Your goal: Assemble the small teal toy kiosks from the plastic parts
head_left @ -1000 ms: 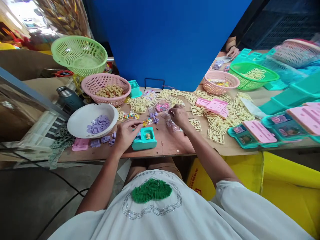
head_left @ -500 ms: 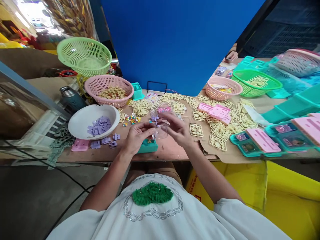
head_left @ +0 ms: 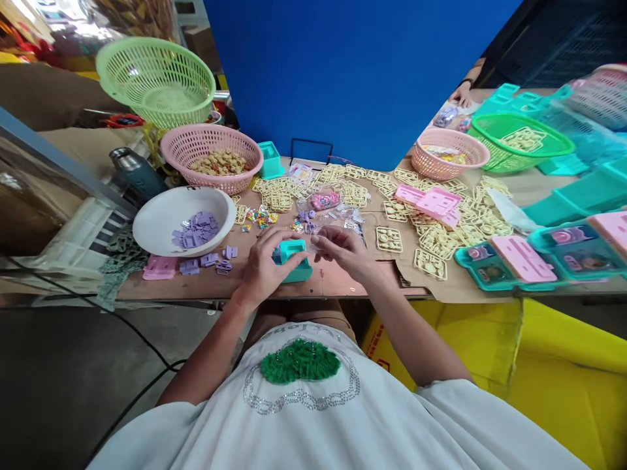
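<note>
My left hand [head_left: 267,264] grips a small teal plastic box [head_left: 294,260] at the near edge of the table [head_left: 337,281]. My right hand [head_left: 343,250] is right beside it, fingers pinched on a small clear plastic piece [head_left: 317,243] held over the box. Just beyond the hands lie small purple parts [head_left: 306,217], colourful beads [head_left: 258,217] and a clear cup of pink bits [head_left: 324,199].
A white bowl [head_left: 161,212] of purple pieces sits left, with pink [head_left: 186,143] and green [head_left: 122,65] baskets behind. Yellow part frames [head_left: 431,241] cover the middle. Pink plates [head_left: 431,201] and teal trays [head_left: 490,264] lie right. Another person's hand [head_left: 462,98] rests far right.
My right hand came back from the far parts with a clear piece. Both hands met above the teal box, then dropped onto it, and my left hand closed round the box.
</note>
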The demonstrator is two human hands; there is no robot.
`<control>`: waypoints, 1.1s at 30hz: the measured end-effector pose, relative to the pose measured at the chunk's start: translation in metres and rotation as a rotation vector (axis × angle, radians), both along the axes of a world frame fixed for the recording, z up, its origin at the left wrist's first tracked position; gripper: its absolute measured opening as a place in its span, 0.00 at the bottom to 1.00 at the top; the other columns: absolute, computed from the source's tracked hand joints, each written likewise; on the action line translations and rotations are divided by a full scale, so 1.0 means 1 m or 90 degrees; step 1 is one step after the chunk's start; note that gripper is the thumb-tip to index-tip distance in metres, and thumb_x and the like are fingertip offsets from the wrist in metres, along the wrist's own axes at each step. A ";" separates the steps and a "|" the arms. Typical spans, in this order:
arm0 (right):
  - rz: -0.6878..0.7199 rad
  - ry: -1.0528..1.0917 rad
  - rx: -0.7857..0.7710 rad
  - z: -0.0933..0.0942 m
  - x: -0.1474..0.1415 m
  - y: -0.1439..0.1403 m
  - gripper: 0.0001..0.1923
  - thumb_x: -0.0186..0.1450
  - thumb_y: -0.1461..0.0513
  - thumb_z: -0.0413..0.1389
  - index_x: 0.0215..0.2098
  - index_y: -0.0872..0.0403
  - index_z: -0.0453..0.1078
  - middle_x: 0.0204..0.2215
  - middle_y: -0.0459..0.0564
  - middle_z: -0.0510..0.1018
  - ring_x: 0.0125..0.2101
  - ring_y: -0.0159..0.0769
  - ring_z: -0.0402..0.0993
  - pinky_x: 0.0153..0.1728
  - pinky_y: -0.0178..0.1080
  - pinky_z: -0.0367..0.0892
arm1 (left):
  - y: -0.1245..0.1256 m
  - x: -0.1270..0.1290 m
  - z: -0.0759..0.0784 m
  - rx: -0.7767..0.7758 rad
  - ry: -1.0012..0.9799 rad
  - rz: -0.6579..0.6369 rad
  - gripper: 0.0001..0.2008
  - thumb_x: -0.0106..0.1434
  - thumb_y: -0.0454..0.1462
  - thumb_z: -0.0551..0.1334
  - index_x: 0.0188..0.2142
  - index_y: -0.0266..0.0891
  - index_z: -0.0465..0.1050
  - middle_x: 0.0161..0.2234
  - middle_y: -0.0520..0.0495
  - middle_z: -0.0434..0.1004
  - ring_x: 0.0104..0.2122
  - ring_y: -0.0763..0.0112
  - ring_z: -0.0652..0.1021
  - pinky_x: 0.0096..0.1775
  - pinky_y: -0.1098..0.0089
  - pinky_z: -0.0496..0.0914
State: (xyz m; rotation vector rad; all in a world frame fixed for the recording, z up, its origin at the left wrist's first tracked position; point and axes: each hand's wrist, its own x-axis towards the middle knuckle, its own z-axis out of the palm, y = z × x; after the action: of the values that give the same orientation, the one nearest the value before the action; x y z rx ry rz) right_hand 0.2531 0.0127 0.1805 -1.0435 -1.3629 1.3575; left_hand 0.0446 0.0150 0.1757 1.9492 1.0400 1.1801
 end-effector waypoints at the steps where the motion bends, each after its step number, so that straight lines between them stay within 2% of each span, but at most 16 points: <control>1: 0.038 0.001 -0.048 -0.002 0.007 0.001 0.32 0.58 0.36 0.70 0.25 0.53 0.68 0.19 0.40 0.67 0.20 0.27 0.65 0.22 0.33 0.72 | 0.000 -0.007 -0.002 0.048 0.086 -0.019 0.15 0.67 0.41 0.73 0.51 0.41 0.80 0.52 0.41 0.83 0.56 0.55 0.81 0.60 0.55 0.76; 4: 0.151 0.021 -0.198 -0.014 0.020 0.004 0.33 0.56 0.36 0.72 0.26 0.53 0.66 0.17 0.37 0.64 0.17 0.25 0.63 0.20 0.35 0.76 | 0.002 -0.021 -0.012 0.111 0.257 -0.100 0.26 0.68 0.40 0.72 0.64 0.44 0.74 0.62 0.38 0.78 0.63 0.51 0.77 0.65 0.48 0.73; 8: 0.209 0.058 -0.293 -0.032 0.020 0.009 0.32 0.53 0.39 0.75 0.28 0.54 0.67 0.16 0.36 0.65 0.15 0.25 0.63 0.20 0.36 0.77 | 0.003 -0.023 -0.026 0.147 0.332 -0.130 0.29 0.71 0.40 0.69 0.69 0.45 0.68 0.65 0.37 0.75 0.66 0.49 0.74 0.66 0.44 0.72; 13: 0.172 0.099 -0.298 -0.044 0.014 0.010 0.31 0.54 0.41 0.75 0.27 0.53 0.66 0.16 0.35 0.63 0.15 0.24 0.62 0.17 0.34 0.75 | 0.001 -0.018 -0.029 0.167 0.379 -0.110 0.28 0.72 0.41 0.67 0.70 0.42 0.68 0.62 0.36 0.76 0.63 0.48 0.74 0.64 0.45 0.73; 19: 0.193 0.134 -0.305 -0.048 0.012 0.009 0.27 0.59 0.45 0.73 0.28 0.52 0.64 0.16 0.34 0.62 0.14 0.26 0.64 0.18 0.35 0.77 | -0.001 -0.016 -0.022 0.176 0.457 -0.108 0.23 0.74 0.41 0.65 0.66 0.42 0.73 0.63 0.36 0.74 0.62 0.46 0.72 0.63 0.45 0.71; 25: 0.197 0.164 -0.309 -0.057 0.009 0.007 0.25 0.64 0.46 0.69 0.28 0.52 0.64 0.14 0.36 0.65 0.14 0.31 0.68 0.18 0.37 0.78 | -0.004 -0.011 -0.016 0.158 0.511 -0.111 0.23 0.75 0.44 0.62 0.67 0.43 0.73 0.63 0.37 0.75 0.62 0.45 0.73 0.62 0.45 0.72; 28: 0.174 0.171 -0.322 -0.063 0.008 0.006 0.24 0.66 0.47 0.68 0.28 0.52 0.63 0.13 0.36 0.63 0.12 0.29 0.63 0.19 0.38 0.80 | -0.004 -0.009 -0.014 0.152 0.523 -0.102 0.23 0.75 0.44 0.62 0.67 0.44 0.73 0.63 0.37 0.75 0.61 0.45 0.73 0.62 0.45 0.71; 31: 0.165 0.154 -0.323 -0.063 0.008 0.005 0.25 0.66 0.45 0.67 0.26 0.51 0.62 0.12 0.36 0.61 0.13 0.30 0.64 0.21 0.39 0.80 | -0.005 -0.008 -0.013 0.151 0.528 -0.101 0.23 0.75 0.44 0.62 0.67 0.44 0.72 0.63 0.37 0.75 0.62 0.45 0.73 0.62 0.45 0.71; 33: 0.127 0.108 -0.290 -0.057 0.007 0.004 0.25 0.65 0.45 0.67 0.26 0.51 0.63 0.12 0.36 0.62 0.13 0.30 0.66 0.18 0.36 0.76 | -0.005 -0.009 -0.013 0.155 0.530 -0.102 0.23 0.76 0.44 0.61 0.68 0.45 0.71 0.63 0.37 0.75 0.62 0.46 0.73 0.61 0.46 0.71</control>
State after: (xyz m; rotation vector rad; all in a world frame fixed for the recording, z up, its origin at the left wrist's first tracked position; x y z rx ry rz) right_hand 0.2604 0.0168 0.1234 -1.0715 -1.0762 1.9195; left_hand 0.0360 0.0105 0.1628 2.7525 1.1207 0.3879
